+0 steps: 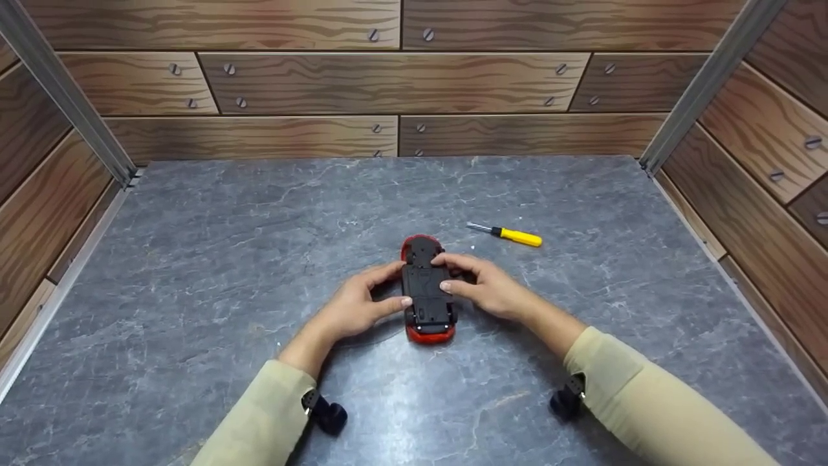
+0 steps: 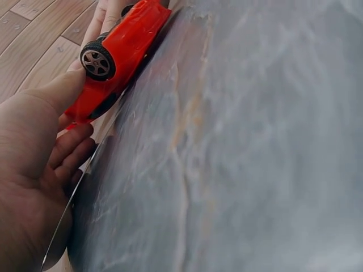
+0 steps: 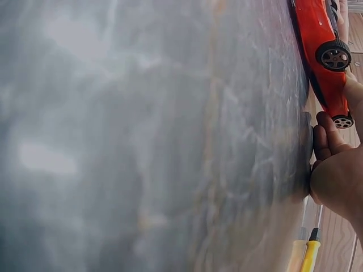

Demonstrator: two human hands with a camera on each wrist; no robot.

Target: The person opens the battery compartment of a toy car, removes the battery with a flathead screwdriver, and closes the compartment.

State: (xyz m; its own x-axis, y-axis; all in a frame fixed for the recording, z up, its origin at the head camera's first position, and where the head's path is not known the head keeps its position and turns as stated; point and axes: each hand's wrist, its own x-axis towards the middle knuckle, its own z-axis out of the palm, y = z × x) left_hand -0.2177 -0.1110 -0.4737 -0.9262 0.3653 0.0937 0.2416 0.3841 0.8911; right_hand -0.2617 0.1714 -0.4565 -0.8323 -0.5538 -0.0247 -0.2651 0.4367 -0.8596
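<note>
A red toy car (image 1: 428, 304) lies upside down, its black underside facing up and its long axis pointing away from me. From the left side my left hand (image 1: 362, 301) grips it, thumb by a wheel and index finger farther up the edge. My right hand (image 1: 495, 291) holds the opposite side, with the thumb on the black underside and the index finger near the far wheels. In the left wrist view the red body (image 2: 127, 51) shows beside the thumb, some fingers curled below. The right wrist view has the car's red flank (image 3: 317, 34) above the right hand's fingers (image 3: 329, 136).
A screwdriver (image 1: 519, 237) with a yellow handle lies beyond the right hand, its metal tip pointing left. The grey marbled tabletop (image 1: 259, 213) is bounded by wood-patterned walls (image 1: 388, 84) and metal posts (image 1: 705, 84). Tiny white specks lie near the screwdriver.
</note>
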